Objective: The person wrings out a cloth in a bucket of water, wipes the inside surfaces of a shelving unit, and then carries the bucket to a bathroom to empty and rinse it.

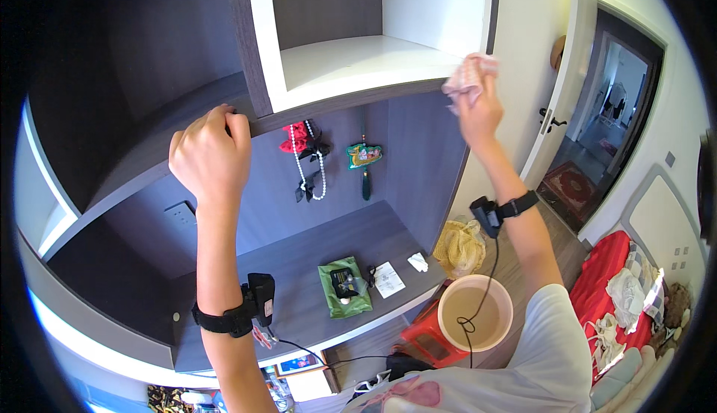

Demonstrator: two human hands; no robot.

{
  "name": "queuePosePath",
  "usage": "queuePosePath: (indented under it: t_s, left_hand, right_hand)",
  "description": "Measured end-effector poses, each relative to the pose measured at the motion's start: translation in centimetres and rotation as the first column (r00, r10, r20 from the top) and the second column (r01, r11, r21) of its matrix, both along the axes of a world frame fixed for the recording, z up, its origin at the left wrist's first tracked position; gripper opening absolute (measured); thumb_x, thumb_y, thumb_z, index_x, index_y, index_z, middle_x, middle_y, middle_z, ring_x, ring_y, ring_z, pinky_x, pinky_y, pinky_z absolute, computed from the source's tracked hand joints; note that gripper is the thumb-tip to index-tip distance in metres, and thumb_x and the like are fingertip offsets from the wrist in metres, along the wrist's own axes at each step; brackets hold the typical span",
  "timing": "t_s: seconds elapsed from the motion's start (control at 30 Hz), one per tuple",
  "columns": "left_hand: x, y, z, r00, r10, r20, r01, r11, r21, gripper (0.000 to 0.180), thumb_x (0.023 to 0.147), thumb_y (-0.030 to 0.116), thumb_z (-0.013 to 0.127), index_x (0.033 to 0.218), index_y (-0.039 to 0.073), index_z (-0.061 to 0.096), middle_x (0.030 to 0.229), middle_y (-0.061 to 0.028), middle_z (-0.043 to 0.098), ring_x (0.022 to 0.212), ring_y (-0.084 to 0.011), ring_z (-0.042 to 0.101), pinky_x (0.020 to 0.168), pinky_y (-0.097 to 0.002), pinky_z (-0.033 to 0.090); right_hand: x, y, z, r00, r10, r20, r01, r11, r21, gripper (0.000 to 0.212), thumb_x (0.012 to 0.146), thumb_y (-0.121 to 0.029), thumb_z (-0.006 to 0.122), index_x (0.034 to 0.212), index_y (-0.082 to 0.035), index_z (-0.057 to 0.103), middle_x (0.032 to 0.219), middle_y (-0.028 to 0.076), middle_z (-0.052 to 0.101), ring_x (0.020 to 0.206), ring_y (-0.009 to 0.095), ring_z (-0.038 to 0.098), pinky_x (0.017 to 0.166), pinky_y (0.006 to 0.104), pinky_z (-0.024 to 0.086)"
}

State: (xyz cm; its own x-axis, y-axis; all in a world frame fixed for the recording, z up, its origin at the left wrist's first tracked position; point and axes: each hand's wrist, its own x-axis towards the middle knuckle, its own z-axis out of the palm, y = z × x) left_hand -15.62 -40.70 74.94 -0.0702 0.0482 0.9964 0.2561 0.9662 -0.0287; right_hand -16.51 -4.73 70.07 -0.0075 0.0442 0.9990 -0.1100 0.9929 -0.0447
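In the head view, looking over a dark wood cabinet, the desk [280, 267] lies toward six o'clock and carries a green plastic bag [330, 296], a sheet of paper [388, 280] and a crumpled white tissue [417, 262]. A pearl necklace [323, 183] hangs at ten o'clock, and a green tasselled ornament [364, 156] at twelve. A bucket of cloudy water [467, 312] stands toward half past four on a red stool [426, 336], with a black cable [489, 286] hanging across it from the right wrist's strap. The left forearm crosses in front of the desk. The hands are apart: the left hand [213, 153], at half past nine, curls at the cabinet's front edge, its fingertips hidden, so I cannot tell whether it grips. The right hand [480, 110], toward one o'clock, clamps a pink-and-white cloth [464, 78] at the four-o'clock corner of the white shelf [358, 62]; its fingers cover part of it. The cloth is bunched, its long axis roughly from one to seven o'clock, with no clear leading end.
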Motion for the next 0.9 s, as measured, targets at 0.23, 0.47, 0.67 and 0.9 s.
queuePosePath:
  t_s: [0.23,0.47,0.67,0.9]
  left_hand:
    - [0.1,-0.3,-0.2,1.000,0.015,0.024,-0.015,1.000,-0.021,0.016,0.069,0.015,0.051,0.063,0.008,0.064,0.054,-0.0075,0.058,0.048,-0.0204,0.055,0.052,-0.0286,0.042]
    - [1.1,-1.0,0.2,0.957,-0.019,0.289,0.018,1.000,0.005,0.018,0.074,0.018,0.050,0.078,0.006,0.063,0.071,-0.0123,0.061,0.066,-0.0249,0.058,0.066,-0.0330,0.043]
    - [7.1,2.7,-7.1,0.545,-0.754,0.368,0.761,0.629,0.162,0.047,0.070,0.015,0.059,0.114,0.004,0.046,0.115,-0.0149,0.047,0.110,-0.0310,0.042,0.093,-0.0369,0.031]
    - [9.1,6.0,-15.7,-0.344,-0.939,-0.013,0.382,-0.153,0.911,0.046,0.085,0.012,0.046,0.126,0.001,0.028,0.119,-0.0106,0.040,0.110,-0.0179,0.039,0.094,-0.0305,0.032]
  right_hand:
    - [1.3,-15.1,0.8,0.988,0.148,0.046,-0.155,0.925,0.348,0.049,0.067,-0.022,0.063,0.110,-0.003,0.051,0.094,0.011,0.053,0.068,0.018,0.058,0.043,0.0258,0.045]
    - [5.6,-14.7,0.5,0.151,0.957,0.246,-0.817,0.261,-0.514,0.041,0.072,-0.001,0.057,0.111,-0.011,0.053,0.103,0.007,0.054,0.086,0.018,0.057,0.077,0.0272,0.046]
    - [8.9,-11.8,-4.2,-0.391,0.912,-0.123,-0.317,-0.259,-0.912,0.032,0.083,-0.010,0.047,0.114,0.000,0.047,0.104,0.010,0.053,0.092,0.015,0.053,0.081,0.0292,0.042]
    - [10.4,-11.8,-8.8,-0.510,0.570,-0.644,0.285,-0.594,-0.752,0.076,0.083,-0.057,0.027,0.128,0.004,0.026,0.120,0.020,0.044,0.113,0.029,0.042,0.096,0.0402,0.029]
